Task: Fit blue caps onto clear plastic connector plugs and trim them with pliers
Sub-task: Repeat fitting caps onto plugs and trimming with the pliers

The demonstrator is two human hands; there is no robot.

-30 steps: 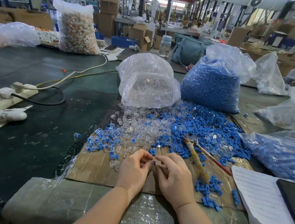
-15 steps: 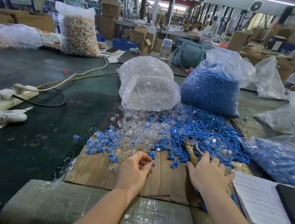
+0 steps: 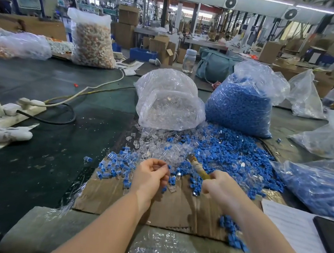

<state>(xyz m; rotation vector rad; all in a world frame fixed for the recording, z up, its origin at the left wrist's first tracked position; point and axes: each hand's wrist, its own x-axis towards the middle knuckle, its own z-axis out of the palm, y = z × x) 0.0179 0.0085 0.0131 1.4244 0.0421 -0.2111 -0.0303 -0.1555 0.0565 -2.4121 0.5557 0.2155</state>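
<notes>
Blue caps are lying in a big loose heap at approx 1 o'clock from the hands, w/ a full blue-cap bag standing behind it at 1 and a bag of clear plugs at 12. Loose clear plugs are spilling out from under that bag toward the cardboard sheet on the bench.

Done pile, as far as I can judge: capped plugs are sitting in a small cluster at 10 o'clock from the left hand, on the cardboard's far-left part. It's tiny vs. the raw heaps, so the job is looking early — most stock is unworked.

Left hand is curling its fingers inward, thumb & forefinger pinching something small; prob. a capped plug, but it's too small to be sure. Right hand is gripping closed around the wrapped handle of the pliers, tool pointing up toward 11 o'clock, jaws hidden among the caps. Another small blue pile is lying at 5 o'clock by the right forearm; can't tell whether those are trimmed.

Step in hand seems to be the trim: piece held left, pliers right, not yet meeting.
</notes>
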